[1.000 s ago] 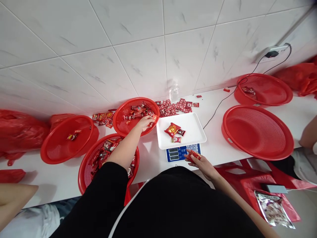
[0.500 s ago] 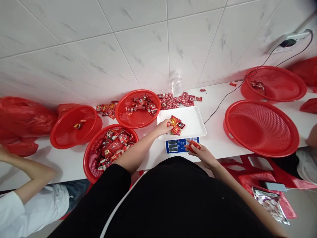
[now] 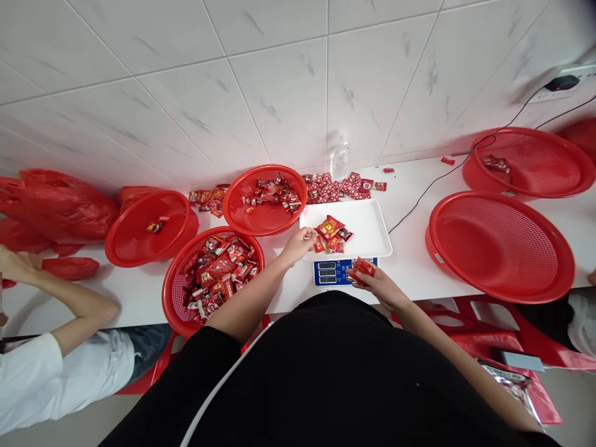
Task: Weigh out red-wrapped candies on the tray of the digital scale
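My left hand (image 3: 299, 244) is over the left edge of a white tray (image 3: 370, 233), its fingers loosely apart and nothing visible in them. Just beyond its fingertips, several small snack packets (image 3: 329, 228), red and one dark, lie in a little heap on the tray. The tray sits on a blue digital scale (image 3: 327, 273) with displays on its front. Closed around red snack packets (image 3: 364, 268), my right hand (image 3: 382, 288) hovers at the right side of the scale's front panel.
A full red basket (image 3: 168, 292) stands left of my arm, with a partly filled basket (image 3: 229, 214) behind it. Loose packets (image 3: 321, 188) line the wall beside a clear bottle (image 3: 339, 160). More baskets (image 3: 433, 239) stand right, past a black cable (image 3: 419, 202). A co-worker's arm (image 3: 79, 304) is at left.
My left hand has drawn back left from the packets on the tray, leaving them there. My right hand still holds its packets. The view has shifted slightly.
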`<action>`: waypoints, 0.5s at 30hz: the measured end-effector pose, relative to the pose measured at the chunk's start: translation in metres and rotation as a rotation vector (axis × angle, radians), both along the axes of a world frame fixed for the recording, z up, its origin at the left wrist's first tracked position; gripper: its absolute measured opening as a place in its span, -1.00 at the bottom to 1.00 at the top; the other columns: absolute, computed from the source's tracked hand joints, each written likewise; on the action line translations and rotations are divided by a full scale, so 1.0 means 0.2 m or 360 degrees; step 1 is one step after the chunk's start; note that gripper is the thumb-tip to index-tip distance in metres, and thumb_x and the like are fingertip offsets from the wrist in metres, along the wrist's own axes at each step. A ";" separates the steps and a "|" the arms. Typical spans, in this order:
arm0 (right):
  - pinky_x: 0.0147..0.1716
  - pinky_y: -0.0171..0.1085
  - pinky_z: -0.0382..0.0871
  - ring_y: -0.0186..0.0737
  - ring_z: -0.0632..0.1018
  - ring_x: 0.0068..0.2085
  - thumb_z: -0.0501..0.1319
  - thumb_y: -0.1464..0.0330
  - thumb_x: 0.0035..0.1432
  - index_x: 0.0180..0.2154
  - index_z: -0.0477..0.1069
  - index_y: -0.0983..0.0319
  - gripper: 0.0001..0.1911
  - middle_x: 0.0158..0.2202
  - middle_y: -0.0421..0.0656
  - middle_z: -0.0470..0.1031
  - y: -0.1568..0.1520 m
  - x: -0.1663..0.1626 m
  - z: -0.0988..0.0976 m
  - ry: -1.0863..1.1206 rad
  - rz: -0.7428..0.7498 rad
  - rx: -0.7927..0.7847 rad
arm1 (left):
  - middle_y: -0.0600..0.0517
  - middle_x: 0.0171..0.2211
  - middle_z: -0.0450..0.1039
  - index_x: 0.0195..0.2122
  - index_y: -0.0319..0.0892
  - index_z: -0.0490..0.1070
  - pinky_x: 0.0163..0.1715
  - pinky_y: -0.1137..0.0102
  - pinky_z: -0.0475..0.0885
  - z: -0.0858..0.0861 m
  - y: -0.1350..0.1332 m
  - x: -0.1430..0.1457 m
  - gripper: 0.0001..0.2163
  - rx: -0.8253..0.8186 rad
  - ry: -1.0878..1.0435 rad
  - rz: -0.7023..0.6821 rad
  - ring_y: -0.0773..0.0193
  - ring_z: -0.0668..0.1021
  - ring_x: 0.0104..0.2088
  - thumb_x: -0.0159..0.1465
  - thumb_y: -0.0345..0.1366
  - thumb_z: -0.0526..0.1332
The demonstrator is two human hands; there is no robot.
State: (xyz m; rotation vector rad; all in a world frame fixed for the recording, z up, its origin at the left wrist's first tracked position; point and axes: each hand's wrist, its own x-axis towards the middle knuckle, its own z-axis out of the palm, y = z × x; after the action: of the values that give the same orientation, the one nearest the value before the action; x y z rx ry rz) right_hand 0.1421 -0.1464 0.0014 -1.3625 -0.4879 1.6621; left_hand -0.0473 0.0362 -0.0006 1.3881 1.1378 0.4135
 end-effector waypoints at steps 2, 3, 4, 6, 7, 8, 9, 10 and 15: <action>0.08 -0.05 0.35 -0.11 0.53 -0.01 0.30 0.24 0.05 0.13 0.19 0.15 -0.39 -0.03 -0.08 0.51 0.01 0.00 0.00 0.0008 -0.0023 -0.0030 | -0.01 -0.19 0.36 -0.19 -0.19 0.36 -0.25 0.41 0.47 0.00 -0.03 -0.04 -0.84 0.0038 0.0029 -0.0006 0.35 0.48 -0.25 0.19 -0.33 0.17; 0.08 -0.04 0.35 -0.13 0.54 -0.02 0.30 0.25 0.04 0.14 0.15 0.13 -0.35 -0.03 -0.09 0.51 0.01 0.00 0.00 0.0011 -0.0036 -0.0036 | 0.00 -0.21 0.36 -0.19 -0.19 0.36 -0.26 0.40 0.47 0.00 -0.05 -0.06 -0.84 0.0054 0.0038 0.0003 0.35 0.48 -0.26 0.19 -0.33 0.18; 0.08 -0.04 0.35 -0.13 0.54 -0.03 0.30 0.26 0.05 0.16 0.12 0.11 -0.34 -0.04 -0.10 0.51 0.02 0.00 0.00 0.0010 -0.0050 -0.0033 | 0.00 -0.22 0.37 -0.19 -0.19 0.36 -0.26 0.39 0.46 0.00 -0.06 -0.08 -0.84 0.0062 0.0042 0.0012 0.35 0.48 -0.27 0.19 -0.32 0.17; 0.08 -0.03 0.35 -0.14 0.54 -0.02 0.29 0.27 0.06 0.17 0.09 0.08 -0.33 -0.04 -0.11 0.51 0.03 0.00 0.00 -0.0006 -0.0089 -0.0017 | 0.01 -0.24 0.37 -0.19 -0.19 0.36 -0.26 0.38 0.46 0.01 -0.09 -0.11 -0.83 0.0064 0.0033 0.0022 0.34 0.49 -0.28 0.19 -0.31 0.17; 0.08 -0.03 0.35 -0.13 0.53 -0.02 0.28 0.27 0.06 0.17 0.08 0.07 -0.33 -0.04 -0.12 0.51 0.03 0.00 0.00 -0.0014 -0.0110 -0.0008 | 0.01 -0.25 0.38 -0.18 -0.20 0.36 -0.27 0.37 0.45 0.01 -0.09 -0.12 -0.82 0.0064 0.0028 0.0023 0.33 0.49 -0.28 0.19 -0.30 0.17; 0.07 -0.02 0.36 -0.13 0.53 -0.01 0.28 0.27 0.06 0.17 0.08 0.06 -0.33 -0.04 -0.12 0.51 0.04 0.00 0.00 -0.0020 -0.0129 0.0000 | 0.00 -0.25 0.38 -0.18 -0.20 0.36 -0.27 0.37 0.45 0.01 -0.10 -0.13 -0.81 0.0066 0.0021 0.0021 0.33 0.49 -0.28 0.19 -0.29 0.17; 0.07 -0.01 0.36 -0.13 0.53 -0.01 0.27 0.26 0.07 0.18 0.07 0.05 -0.33 -0.05 -0.12 0.51 0.04 0.00 -0.01 -0.0023 -0.0142 0.0006 | 0.00 -0.24 0.38 -0.18 -0.20 0.36 -0.28 0.38 0.45 0.01 -0.11 -0.13 -0.81 0.0068 0.0015 0.0019 0.32 0.49 -0.27 0.18 -0.29 0.17; 0.07 -0.01 0.36 -0.12 0.53 -0.02 0.27 0.26 0.07 0.18 0.07 0.05 -0.33 -0.06 -0.12 0.52 0.05 0.01 -0.01 -0.0024 -0.0149 0.0012 | 0.00 -0.24 0.39 -0.18 -0.20 0.36 -0.28 0.38 0.45 0.00 -0.11 -0.14 -0.81 0.0071 0.0008 0.0016 0.32 0.48 -0.27 0.18 -0.28 0.17; 0.06 -0.05 0.38 -0.16 0.53 -0.02 0.27 0.24 0.07 0.13 0.16 0.06 -0.41 -0.06 -0.14 0.51 0.05 0.01 -0.02 -0.0015 -0.0110 0.0063 | -0.01 -0.25 0.40 -0.19 -0.21 0.37 -0.27 0.38 0.43 -0.02 -0.12 -0.15 -0.81 0.0095 -0.0016 -0.0001 0.31 0.48 -0.27 0.19 -0.28 0.17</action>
State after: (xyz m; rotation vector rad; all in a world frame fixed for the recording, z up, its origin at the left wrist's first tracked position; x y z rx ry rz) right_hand 0.1438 -0.1371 -0.0035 -1.3440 -0.4714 1.5829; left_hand -0.0766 0.0125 -0.0038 1.4365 1.1249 0.4567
